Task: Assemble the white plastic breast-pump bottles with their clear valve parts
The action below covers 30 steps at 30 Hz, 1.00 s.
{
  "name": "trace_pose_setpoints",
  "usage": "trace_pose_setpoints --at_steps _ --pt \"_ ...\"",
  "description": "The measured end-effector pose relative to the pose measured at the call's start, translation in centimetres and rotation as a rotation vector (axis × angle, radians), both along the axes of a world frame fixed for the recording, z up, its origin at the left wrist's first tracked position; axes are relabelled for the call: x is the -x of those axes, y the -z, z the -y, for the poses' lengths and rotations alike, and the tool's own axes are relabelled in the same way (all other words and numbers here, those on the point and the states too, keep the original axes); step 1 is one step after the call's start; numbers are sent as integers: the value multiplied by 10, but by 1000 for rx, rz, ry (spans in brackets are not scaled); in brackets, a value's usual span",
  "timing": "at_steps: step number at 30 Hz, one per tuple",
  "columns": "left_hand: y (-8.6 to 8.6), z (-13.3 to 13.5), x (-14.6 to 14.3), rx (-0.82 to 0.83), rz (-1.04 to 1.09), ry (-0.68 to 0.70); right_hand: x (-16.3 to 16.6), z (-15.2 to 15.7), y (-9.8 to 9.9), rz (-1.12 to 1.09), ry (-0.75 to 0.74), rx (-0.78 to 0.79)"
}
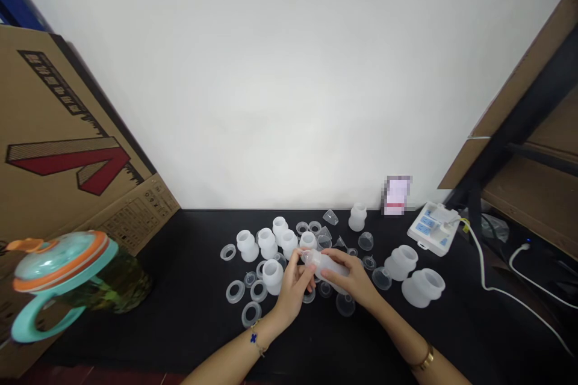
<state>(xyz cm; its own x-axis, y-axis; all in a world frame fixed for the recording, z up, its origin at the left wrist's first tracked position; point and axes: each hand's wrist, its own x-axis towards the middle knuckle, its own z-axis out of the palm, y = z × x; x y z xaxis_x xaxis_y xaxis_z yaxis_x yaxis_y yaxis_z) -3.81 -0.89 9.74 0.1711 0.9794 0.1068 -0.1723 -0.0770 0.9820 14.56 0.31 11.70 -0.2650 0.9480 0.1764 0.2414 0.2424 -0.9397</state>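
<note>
Both hands meet over the black table (189, 313) around one translucent white bottle (326, 264) that lies sideways. My right hand (354, 280) grips the bottle's body from the right. My left hand (293, 289) pinches its neck end with thumb and fingers. Around them stand several small white bottles (267, 243) and lie several clear rings (235, 292), caps and nipples (330, 216). Two wider white bottles (423, 287) lie to the right of my right hand.
A teal and orange jug (67, 280) stands at the near left. A large cardboard box (58, 150) leans at the left. A white device (433, 228) with a cable (492, 286) sits at the back right, beside a wooden shelf (528, 132).
</note>
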Motion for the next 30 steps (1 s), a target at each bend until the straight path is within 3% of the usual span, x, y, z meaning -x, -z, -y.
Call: trace_pose_setpoints --at_steps 13,30 --pt "-4 2 2 -3 3 16 0 -1 0 6 13 -11" --pt "6 -1 2 13 -16 7 -1 0 0 10 15 -9"
